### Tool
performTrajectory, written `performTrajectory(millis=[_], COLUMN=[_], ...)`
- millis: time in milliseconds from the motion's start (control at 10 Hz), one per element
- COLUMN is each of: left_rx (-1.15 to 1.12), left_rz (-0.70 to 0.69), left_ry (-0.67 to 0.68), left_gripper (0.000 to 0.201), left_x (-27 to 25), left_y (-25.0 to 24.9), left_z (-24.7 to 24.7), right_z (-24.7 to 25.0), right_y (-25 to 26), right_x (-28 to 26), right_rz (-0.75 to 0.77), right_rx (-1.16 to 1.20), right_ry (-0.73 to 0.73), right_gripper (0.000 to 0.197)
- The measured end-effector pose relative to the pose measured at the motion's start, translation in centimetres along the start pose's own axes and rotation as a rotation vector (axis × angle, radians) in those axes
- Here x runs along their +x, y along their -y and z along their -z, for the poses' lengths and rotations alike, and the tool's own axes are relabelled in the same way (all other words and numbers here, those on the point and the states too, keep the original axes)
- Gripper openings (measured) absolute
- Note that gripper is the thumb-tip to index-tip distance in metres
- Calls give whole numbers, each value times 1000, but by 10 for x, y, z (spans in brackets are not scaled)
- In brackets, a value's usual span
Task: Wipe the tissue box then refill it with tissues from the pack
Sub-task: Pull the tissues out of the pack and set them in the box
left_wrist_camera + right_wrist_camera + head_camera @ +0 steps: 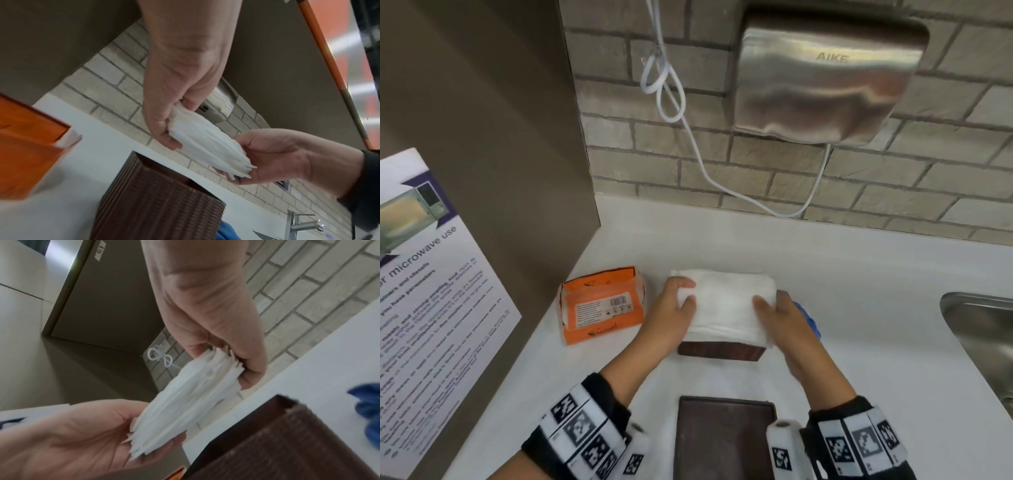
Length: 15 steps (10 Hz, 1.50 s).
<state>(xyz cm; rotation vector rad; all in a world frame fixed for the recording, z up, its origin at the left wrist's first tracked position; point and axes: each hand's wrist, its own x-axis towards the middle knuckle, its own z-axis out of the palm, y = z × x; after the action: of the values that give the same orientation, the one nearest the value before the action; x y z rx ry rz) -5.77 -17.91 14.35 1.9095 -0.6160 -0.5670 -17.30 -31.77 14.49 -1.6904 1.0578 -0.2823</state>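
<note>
Both hands hold a thick stack of white tissues (pixel 724 305) just above the open brown woven tissue box (pixel 719 351). My left hand (pixel 686 293) grips the stack's left end, thumb on top and fingers underneath (pixel 174 144). My right hand (pixel 770 301) grips the right end the same way (pixel 251 379). From the wrist views the stack (pixel 207 142) (pixel 185 394) hangs clear of the box's rim (pixel 156 203) (pixel 287 443). The torn-open orange tissue pack (pixel 602 305) lies left of the box. The box's brown lid (pixel 722 438) lies flat near me.
A blue cloth (pixel 808 318) lies just right of the box, partly behind my right hand. A steel sink (pixel 983 335) is at the right edge. On the brick wall hangs a metal hand dryer (pixel 825 82) with a white cable (pixel 664 85). A cabinet side with a poster (pixel 431 274) closes the left.
</note>
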Motion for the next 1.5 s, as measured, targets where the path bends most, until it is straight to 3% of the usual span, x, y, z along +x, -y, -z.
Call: performTrajectory(millis=[300, 500, 600, 800, 900, 1000, 1100, 1200, 1400, 1500], left_rx=[448, 549, 595, 693, 784, 744, 813, 776, 717, 799], left_rz=[67, 258, 207, 47, -120, -197, -132, -144, -163, -177], left_ry=[124, 157, 137, 102, 69, 190, 278, 236, 227, 233], left_gripper=[40, 39, 42, 50, 55, 50, 53, 58, 57, 62], left_x=[50, 58, 47, 37, 37, 39, 51, 58, 58, 52], left_y=[8, 9, 11, 17, 18, 20, 35, 40, 40, 38], left_z=[-39, -58, -64, -60, -58, -57, -61, -60, -56, -53], right_z=[-16, -39, -53, -50, -30, -7, -4, -6, -22, -20], right_y=[3, -1, -7, -17, -13, -4, -18, -22, -25, -26], right_x=[48, 53, 48, 47, 47, 38, 43, 48, 65, 62], right_rz=[49, 71, 105, 242, 457, 560, 500, 449, 461, 473], right_rx=[-707, -1007, -1143, -1048, -1030, -1037, -990, -1057, -1303, -1365], right_ry=[-6, -31, -52, -204, -178, 105, 269, 268, 244, 162], right_gripper=[38, 33, 30, 50, 68, 61, 53, 50, 69, 56])
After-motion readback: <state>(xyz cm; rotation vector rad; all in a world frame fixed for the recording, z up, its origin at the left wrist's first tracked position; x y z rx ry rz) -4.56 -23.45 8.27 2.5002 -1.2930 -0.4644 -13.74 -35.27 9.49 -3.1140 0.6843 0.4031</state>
